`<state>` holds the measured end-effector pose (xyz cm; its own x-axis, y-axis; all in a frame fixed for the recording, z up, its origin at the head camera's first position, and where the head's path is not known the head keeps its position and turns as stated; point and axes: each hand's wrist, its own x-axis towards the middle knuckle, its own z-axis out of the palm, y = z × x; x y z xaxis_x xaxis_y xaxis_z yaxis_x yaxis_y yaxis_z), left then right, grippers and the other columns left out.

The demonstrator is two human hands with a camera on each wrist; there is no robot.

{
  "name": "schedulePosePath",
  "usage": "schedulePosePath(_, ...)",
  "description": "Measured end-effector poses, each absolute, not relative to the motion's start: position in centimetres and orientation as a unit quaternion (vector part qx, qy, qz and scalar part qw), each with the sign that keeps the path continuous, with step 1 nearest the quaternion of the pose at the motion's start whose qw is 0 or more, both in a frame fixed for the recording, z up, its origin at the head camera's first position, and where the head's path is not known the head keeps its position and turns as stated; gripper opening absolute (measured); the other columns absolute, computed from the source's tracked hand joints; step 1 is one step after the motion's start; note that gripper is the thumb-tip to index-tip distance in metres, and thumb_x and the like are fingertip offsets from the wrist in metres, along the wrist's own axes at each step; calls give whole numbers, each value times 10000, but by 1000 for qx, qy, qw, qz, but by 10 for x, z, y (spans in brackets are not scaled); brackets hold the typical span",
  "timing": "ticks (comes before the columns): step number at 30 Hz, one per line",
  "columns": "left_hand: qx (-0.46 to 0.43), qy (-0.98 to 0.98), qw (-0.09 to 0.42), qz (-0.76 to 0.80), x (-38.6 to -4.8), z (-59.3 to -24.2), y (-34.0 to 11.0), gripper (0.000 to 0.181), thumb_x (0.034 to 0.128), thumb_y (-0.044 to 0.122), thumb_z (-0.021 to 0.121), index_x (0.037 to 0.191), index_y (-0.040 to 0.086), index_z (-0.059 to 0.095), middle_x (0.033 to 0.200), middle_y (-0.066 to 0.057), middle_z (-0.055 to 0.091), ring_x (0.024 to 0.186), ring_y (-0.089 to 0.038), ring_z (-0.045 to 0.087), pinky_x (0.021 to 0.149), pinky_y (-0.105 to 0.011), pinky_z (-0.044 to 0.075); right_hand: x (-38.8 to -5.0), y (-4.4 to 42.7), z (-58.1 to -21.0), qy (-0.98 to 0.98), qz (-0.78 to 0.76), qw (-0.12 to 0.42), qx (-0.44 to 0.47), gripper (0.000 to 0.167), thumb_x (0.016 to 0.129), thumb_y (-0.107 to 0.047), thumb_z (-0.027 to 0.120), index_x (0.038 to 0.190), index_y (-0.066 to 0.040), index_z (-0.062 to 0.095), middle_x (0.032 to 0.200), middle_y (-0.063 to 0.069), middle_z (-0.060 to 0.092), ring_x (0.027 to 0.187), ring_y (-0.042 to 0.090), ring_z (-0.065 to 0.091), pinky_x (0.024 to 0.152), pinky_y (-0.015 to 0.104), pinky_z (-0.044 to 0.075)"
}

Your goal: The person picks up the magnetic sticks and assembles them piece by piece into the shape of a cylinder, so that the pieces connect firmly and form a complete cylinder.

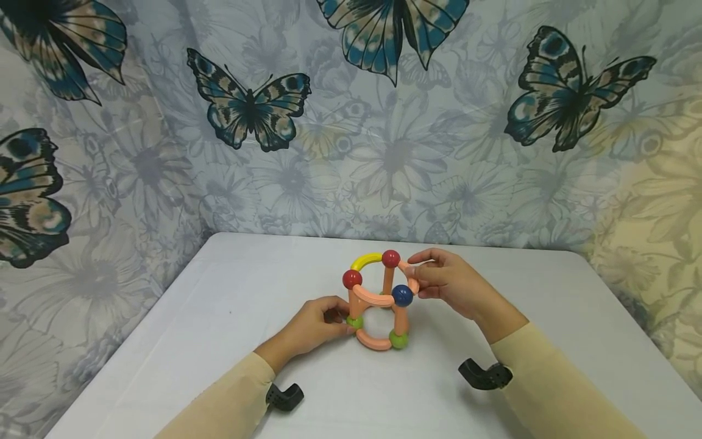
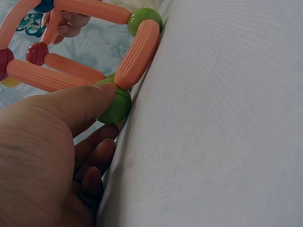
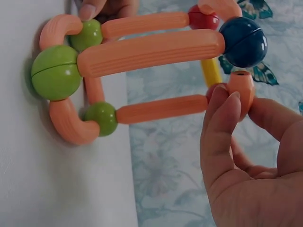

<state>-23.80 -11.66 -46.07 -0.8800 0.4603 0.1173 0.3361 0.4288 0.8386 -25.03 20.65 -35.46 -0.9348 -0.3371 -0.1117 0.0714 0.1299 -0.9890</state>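
On the white table stands a frame of balls and sticks, with green balls at its base and red and blue balls on top. My left hand (image 1: 312, 323) grips the green ball (image 2: 116, 106) at the base's left corner, thumb laid across it. At the upper right, my right hand (image 1: 452, 281) pinches a curved orange stick (image 3: 242, 92) between thumb and fingers. One end of that stick is a small gap away from the blue ball (image 3: 245, 42); its other end is hidden behind my fingers, near a red ball. A yellow curved stick (image 1: 366, 260) joins the two red balls (image 1: 390, 258).
The white tabletop (image 1: 219, 366) runs back to a butterfly-patterned cloth (image 1: 395, 158) along the far edge. Black curved pieces (image 1: 485, 374) are at both wrists, low over the table.
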Motion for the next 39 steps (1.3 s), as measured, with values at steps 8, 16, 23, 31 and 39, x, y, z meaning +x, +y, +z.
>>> schedulePosePath(8, 239, 841, 63, 482, -239, -461, -116, 240, 953, 241, 877, 1170, 206, 782, 1088, 107, 717, 965, -171, 640, 842, -339, 541, -252, 203, -351, 724, -668, 159, -68, 502, 1054, -191, 760, 1379, 80, 491, 931, 143, 674, 781, 203, 672, 807, 305, 616)
schedulePosePath(16, 239, 840, 61, 484, -241, -462, -113, 245, 948, 242, 879, 1171, 207, 783, 1086, 108, 714, 968, -165, 642, 848, -336, 541, -254, 203, -349, 723, -671, 158, -53, 475, 1061, -193, 754, 1359, 79, 503, 979, 146, 668, 769, 184, 670, 793, 288, 616)
schedulePosePath(23, 234, 837, 61, 491, -241, -458, -111, 301, 958, 315, 854, 1222, 200, 766, 1132, 98, 711, 988, -175, 649, 842, -372, 550, -253, 203, -350, 743, -651, 151, -39, 490, 1048, -253, 774, 1354, 46, 534, 967, 123, 648, 832, 216, 624, 763, 286, 581)
schedulePosePath(31, 271, 788, -18, 553, -230, -428, -105, 620, 1007, 253, 779, 1567, 180, 523, 1397, 3, 606, 1174, -235, 624, 930, -462, 533, -249, 203, -350, 740, -654, 151, -52, 464, 1063, -242, 747, 1350, 52, 530, 933, 114, 652, 813, 207, 600, 751, 291, 552)
schedulePosePath(39, 339, 776, -81, 525, -219, -411, -100, 685, 1025, 217, 771, 1648, 190, 487, 1417, 38, 637, 1243, -214, 609, 914, -503, 563, -250, 200, -348, 736, -656, 153, -61, 455, 1064, -231, 740, 1346, 58, 528, 925, 113, 647, 816, 207, 605, 743, 287, 551)
